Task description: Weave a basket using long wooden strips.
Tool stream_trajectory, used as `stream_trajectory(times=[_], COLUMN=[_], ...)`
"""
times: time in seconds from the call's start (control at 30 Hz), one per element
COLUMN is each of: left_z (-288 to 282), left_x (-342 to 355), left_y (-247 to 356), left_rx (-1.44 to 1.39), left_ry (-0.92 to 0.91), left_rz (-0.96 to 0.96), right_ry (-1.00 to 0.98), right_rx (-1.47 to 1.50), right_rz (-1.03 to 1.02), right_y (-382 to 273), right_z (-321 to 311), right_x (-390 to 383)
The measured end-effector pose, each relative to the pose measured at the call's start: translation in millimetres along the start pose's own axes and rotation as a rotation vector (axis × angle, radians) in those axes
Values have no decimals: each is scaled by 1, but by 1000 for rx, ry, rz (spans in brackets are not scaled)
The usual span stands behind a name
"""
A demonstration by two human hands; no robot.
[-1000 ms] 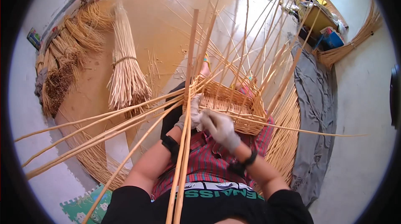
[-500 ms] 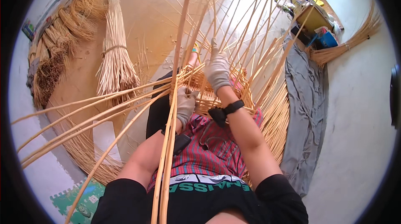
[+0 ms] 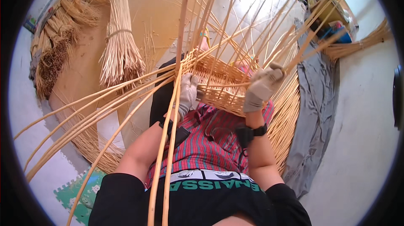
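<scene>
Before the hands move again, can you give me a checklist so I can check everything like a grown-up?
1. Gloves on: ok. The left hand and right hand both wear pale gloves.
2. Left hand at the basket: ok. It is by the near left corner.
3. Right hand has a firm grip: cannot tell. It is at the basket's right end, but blurry, and its palm is hidden.
4. Tall flat stick at the left corner pointing up: ok.
5. Left wrist clear of rods: not ok. Two long rods cross in front of it.
</scene>
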State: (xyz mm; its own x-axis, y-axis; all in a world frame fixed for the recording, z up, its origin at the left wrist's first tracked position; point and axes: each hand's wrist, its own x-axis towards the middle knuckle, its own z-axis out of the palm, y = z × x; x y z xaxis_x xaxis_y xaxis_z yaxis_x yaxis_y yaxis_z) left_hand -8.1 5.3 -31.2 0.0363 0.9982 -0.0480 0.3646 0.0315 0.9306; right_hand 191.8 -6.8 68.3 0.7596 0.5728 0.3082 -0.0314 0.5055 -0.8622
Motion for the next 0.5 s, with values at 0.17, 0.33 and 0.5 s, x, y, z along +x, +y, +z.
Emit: stream_trajectory(times=[0.17, 0.33, 0.5], left_z=[8, 16, 19], left_x=[5, 11, 9], left_y=[11, 18, 17], left_rx=[17, -183, -176], left_ry=[3, -29, -24], left_rz=[12, -395, -424], right_ry=[92, 121, 144], right_rx=[251, 307, 225], right_rz=[142, 171, 165], right_y=[-7, 10, 26], right_z=[-65, -76, -77], right_x=[-16, -17, -21])
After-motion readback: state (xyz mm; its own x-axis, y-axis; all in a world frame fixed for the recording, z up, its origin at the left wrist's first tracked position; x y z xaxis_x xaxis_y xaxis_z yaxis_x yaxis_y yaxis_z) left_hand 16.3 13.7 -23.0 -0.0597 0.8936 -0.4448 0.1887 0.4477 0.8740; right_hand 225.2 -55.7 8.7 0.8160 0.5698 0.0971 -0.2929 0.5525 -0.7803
